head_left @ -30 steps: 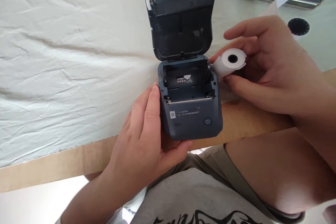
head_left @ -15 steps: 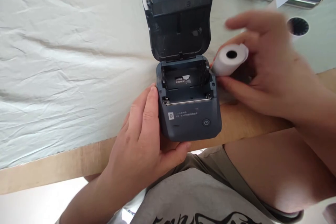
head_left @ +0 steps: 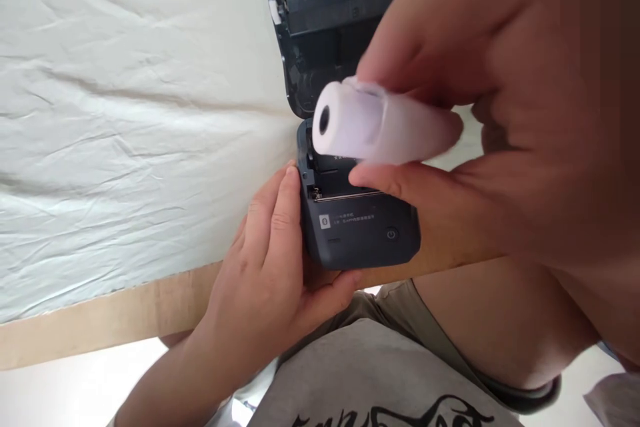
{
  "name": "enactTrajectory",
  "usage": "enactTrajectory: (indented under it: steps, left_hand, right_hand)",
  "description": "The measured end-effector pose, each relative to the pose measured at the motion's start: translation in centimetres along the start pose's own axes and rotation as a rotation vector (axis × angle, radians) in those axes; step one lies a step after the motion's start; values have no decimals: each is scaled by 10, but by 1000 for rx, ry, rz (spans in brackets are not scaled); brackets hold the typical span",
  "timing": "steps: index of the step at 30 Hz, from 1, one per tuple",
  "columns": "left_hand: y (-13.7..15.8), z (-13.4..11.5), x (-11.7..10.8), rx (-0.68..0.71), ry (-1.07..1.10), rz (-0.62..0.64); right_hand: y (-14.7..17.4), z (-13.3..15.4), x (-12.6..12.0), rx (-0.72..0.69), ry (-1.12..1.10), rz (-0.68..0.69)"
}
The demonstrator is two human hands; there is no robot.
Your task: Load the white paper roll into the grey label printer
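A small dark grey printer [head_left: 357, 230] stands at the table's front edge with its lid [head_left: 320, 27] swung up and back. My left hand [head_left: 273, 260] grips its left side and front corner. My right hand [head_left: 505, 127] is raised close to the camera and holds a white paper roll [head_left: 385, 130] between thumb and fingers. The roll lies sideways, its hollow core facing left, and hovers over the printer's open paper bay, hiding most of it. The power button [head_left: 391, 235] shows on the front panel.
A wrinkled pale cloth [head_left: 125, 127] covers the table, with a bare wooden strip [head_left: 115, 310] along the near edge. My lap in a grey printed shirt and tan shorts fills the bottom. The right hand blocks the table's far right.
My right hand has lifted the paper roll from beside the printer's right side up and leftward, toward the camera, over the open bay. The left hand keeps its hold on the printer.
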State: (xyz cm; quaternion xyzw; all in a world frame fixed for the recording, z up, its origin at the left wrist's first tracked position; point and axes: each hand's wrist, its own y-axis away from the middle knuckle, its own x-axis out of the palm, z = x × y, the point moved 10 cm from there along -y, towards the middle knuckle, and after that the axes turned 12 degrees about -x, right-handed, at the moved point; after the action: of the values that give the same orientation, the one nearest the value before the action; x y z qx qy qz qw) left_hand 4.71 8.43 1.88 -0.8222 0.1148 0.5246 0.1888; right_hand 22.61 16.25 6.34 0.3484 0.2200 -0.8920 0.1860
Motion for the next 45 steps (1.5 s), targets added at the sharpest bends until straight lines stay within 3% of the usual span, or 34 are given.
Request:
enactTrajectory:
  steps: [1, 4, 13, 22, 24, 29, 34, 36, 38, 41, 43, 45]
  left_hand:
    - [0, 0, 0, -10, 10, -8]
    - [2, 1, 0, -27, 33, -29]
    - [3, -1, -4, 15, 53, -45]
    - [4, -2, -5, 25, 101, 1]
    - [5, -1, -3, 25, 86, 32]
    - [7, -4, -1, 55, 41, 49]
    - [5, -6, 0, 71, 24, 101]
    - [3, -4, -2, 58, 30, 107]
    - [2, -3, -5, 55, 53, 103]
    - [1, -3, -6, 47, 112, 107]
    - [1, -1, -5, 22, 129, 114]
    - [1, -1, -5, 18, 125, 102]
  right_hand:
    - [-7, 5, -3, -54, 133, -62]
    - [-18, 13, 13, -167, 320, -17]
    - [-5, -7, 22, -108, 243, 112]
    - [18, 0, 27, -130, 90, 147]
    - [19, 7, 25, -186, 82, 135]
    - [17, 46, 14, -501, 77, 46]
    - [11, 46, 17, -505, 105, 76]
    - [13, 47, 11, -535, 102, 26]
    - [13, 41, -2, -489, 115, -80]
    - [11, 19, -20, -266, 219, -185]
    - [9, 5, -22, -130, 330, -166]
    - [4, -3, -14, -84, 334, -89]
